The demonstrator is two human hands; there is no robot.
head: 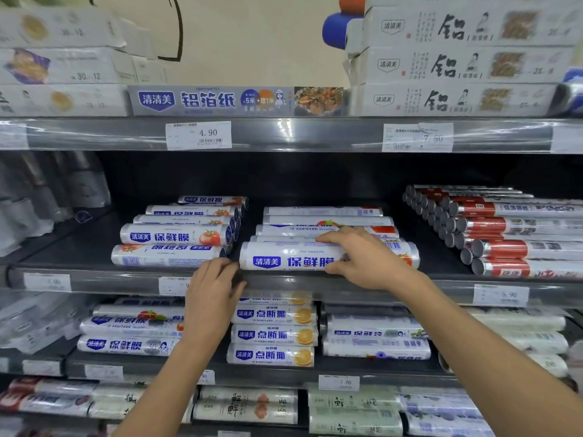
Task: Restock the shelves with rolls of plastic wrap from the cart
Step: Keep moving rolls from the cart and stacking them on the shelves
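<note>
Two grips are working at the front of the middle shelf [315, 283] in the head view. My right grip [362, 257] is clamping on the front roll of plastic wrap [284, 258], with fingers lying over its top and the thumb tucking under its near side, just right of the blue lettering. My left grip [214, 288] is reaching up with relaxed fingers and holding nothing. Its fingertips are sitting at the roll's left end, and I cannot tell whether they are touching it or only the shelf lip. The roll is lying lengthwise along the shelf's front edge, heading a row of like rolls [325, 220] behind it. A second stack [176, 236] is lying just beside it on the left, and red-labelled rolls [520, 249] are lying well apart on the right. The cart is not showing.

I am judging this as the placing step, with one roll being squared up at the front of its row. The next move is calling for a light nudge at the left end to line it up. After that I am expecting to let go without rolling it over the lip, then turn to the cart for another.
</note>
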